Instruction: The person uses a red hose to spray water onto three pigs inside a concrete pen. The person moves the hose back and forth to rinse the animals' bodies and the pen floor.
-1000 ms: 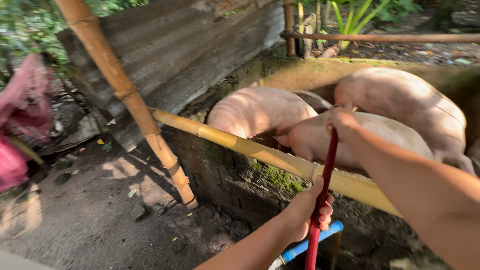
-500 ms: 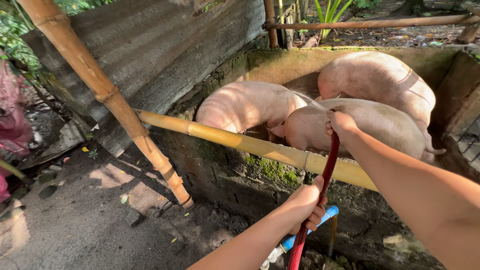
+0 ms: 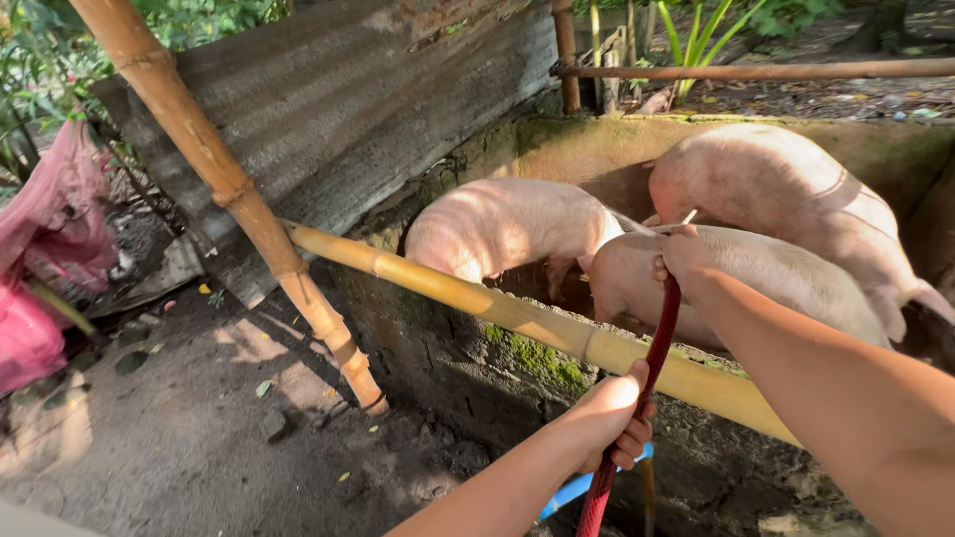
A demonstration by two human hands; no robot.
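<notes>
Head view, left to right: a crumpled pink plastic sheet (image 3: 45, 259) hangs at the far left edge over bare, packed dirt ground (image 3: 189, 438) strewn with small stones and leaves. Next to it a thick, knotted bamboo post (image 3: 234, 194) leans diagonally, its base planted in the dirt. Behind the post stands a ribbed, weathered grey corrugated metal sheet (image 3: 348, 109). A smooth yellow bamboo rail (image 3: 517, 318) runs from the post down to the right along the top of a rough, mossy concrete pen wall (image 3: 477, 368).

The left hand (image 3: 612, 418) is low, in front of the wall, fingers curled tight round a dark red braided rope (image 3: 657, 348), forearm reaching in from the bottom edge. The rope runs taut up over the rail to the right hand (image 3: 684, 261), which is raised above the pen, fist closed on the rope's upper end, arm stretched in from the right. A short piece of blue pipe (image 3: 582, 487) shows just below the left hand.

Inside the pen three pale pink, short-bristled pigs (image 3: 776, 189) stand pressed together, rounded backs lit by dappled sun.
</notes>
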